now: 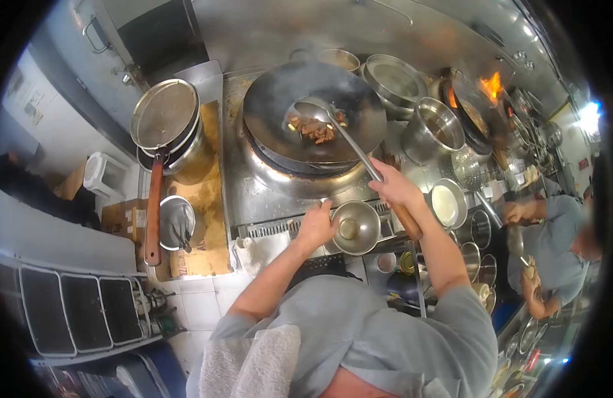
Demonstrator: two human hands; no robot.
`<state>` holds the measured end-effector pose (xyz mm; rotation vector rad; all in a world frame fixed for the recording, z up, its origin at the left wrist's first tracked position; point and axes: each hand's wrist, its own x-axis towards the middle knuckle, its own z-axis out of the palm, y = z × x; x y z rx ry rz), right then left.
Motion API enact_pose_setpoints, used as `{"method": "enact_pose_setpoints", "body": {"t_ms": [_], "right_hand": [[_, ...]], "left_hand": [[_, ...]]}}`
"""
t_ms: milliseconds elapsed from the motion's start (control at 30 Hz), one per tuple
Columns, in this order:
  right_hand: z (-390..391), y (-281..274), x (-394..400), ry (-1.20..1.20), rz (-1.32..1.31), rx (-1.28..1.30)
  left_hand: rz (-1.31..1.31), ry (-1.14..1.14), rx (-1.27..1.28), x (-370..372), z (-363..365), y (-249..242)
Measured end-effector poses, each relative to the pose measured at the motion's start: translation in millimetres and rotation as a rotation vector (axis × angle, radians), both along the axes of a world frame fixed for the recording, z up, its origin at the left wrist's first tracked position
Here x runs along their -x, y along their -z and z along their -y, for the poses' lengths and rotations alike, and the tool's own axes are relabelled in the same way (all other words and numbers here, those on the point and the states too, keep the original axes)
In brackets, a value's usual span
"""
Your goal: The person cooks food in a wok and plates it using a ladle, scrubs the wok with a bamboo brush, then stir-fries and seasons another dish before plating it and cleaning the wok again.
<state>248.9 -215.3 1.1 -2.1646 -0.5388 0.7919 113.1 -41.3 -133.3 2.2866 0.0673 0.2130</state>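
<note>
Right hand [394, 187]: clenched round the wooden handle of a long ladle [349, 142], whose bowl lies in the wok [313, 113] among pieces of browned food [316, 129], well ahead of the grip. Left hand [316, 225]: fingers closed on the rim of a small steel bowl [354, 227], which sits at the front edge of the stove just beside the right wrist. To the left, a lidded pot [167, 129] with a long handle on a cardboard-covered counter. To the right, steel pots [432, 129] crowd close; a co-worker [551, 245] stands beyond.
</note>
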Motion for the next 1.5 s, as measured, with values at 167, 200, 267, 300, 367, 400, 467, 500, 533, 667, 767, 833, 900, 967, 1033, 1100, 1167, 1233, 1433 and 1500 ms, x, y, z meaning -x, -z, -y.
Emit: {"method": "enact_pose_setpoints", "body": {"t_ms": [167, 200, 267, 300, 367, 400, 467, 500, 533, 667, 767, 833, 900, 967, 1033, 1100, 1167, 1233, 1433, 1500], "right_hand": [[-17.9, -2.4, -1.7, 0.108, 0.084, -0.035], [-21.8, 1.6, -9.3, 0.115, 0.078, -0.040], [-35.3, 18.6, -18.3, 0.120, 0.289, 0.004], [-42.5, 18.9, -17.1, 0.109, 0.325, 0.052], [-55.2, 10.9, -14.8, 0.078, 0.332, 0.171], [-56.0, 6.1, -12.2, 0.067, 0.298, 0.236], [-43.2, 17.1, -9.1, -0.030, 0.404, 0.297], [-30.3, 29.7, -8.1, -0.063, 0.511, 0.279], [-19.5, 10.6, 13.5, -0.032, 0.694, 0.241], [57.1, -61.5, 141.8, 0.241, 0.951, -0.126], [135.6, -57.3, 285.5, 0.565, 0.675, -0.367], [186.3, -17.9, 388.8, 0.868, 0.566, -0.310], [209.3, 33.8, 513.2, 1.209, 0.368, -0.110], [212.6, 86.4, 650.4, 1.623, 0.174, -0.225], [191.8, 94.2, 756.8, 2.504, -0.140, -0.228], [186.4, 162.8, 855.9, 3.088, 0.573, -0.100], [193.6, 149.1, 897.2, 3.254, 0.631, -0.428], [220.1, 157.9, 913.4, 3.086, 0.523, -0.436], [171.5, 164.3, 893.4, 3.005, 0.682, -0.254], [145.9, 152.8, 885.9, 2.972, 0.667, -0.406]], "left_hand": [[-0.284, 0.141, -0.123, -12.7, 0.8, 6.1], [-0.242, 0.127, -0.101, -15.7, 3.9, 11.7], [-0.277, 0.129, -0.088, -29.7, 5.3, 31.4], [-0.302, 0.130, -0.082, -30.6, 7.0, 37.9], [-0.232, 0.210, -0.003, -25.7, 5.9, 35.5], [-0.201, 0.261, 0.031, -21.5, 3.8, 34.0], [-0.146, 0.282, 0.045, -4.8, -1.0, 43.9], [-0.289, 0.265, 0.127, 9.5, -4.1, 22.3], [-0.440, 0.279, 0.186, 22.6, -6.7, 1.5], [-0.637, 0.344, 0.803, 69.2, -1.2, 14.0], [-0.755, 0.563, 0.690, 95.7, 55.5, 2.1], [-0.818, 0.739, 0.569, 111.6, 103.1, -1.5], [-0.889, 1.008, 0.459, 140.3, 165.6, -13.7], [-0.929, 1.323, 0.323, 164.4, 233.7, -4.0], [-1.080, 1.440, 0.355, 223.8, 306.6, -25.9], [-1.144, 1.556, 0.410, 294.1, 374.6, -43.1], [-1.272, 1.600, 0.389, 364.7, 435.3, -57.4], [-1.493, 1.643, 0.453, 437.6, 485.1, -59.2], [-1.624, 1.654, 0.403, 606.7, 558.4, -29.2], [-1.663, 1.596, 0.412, 633.1, 559.7, -32.1]]}}
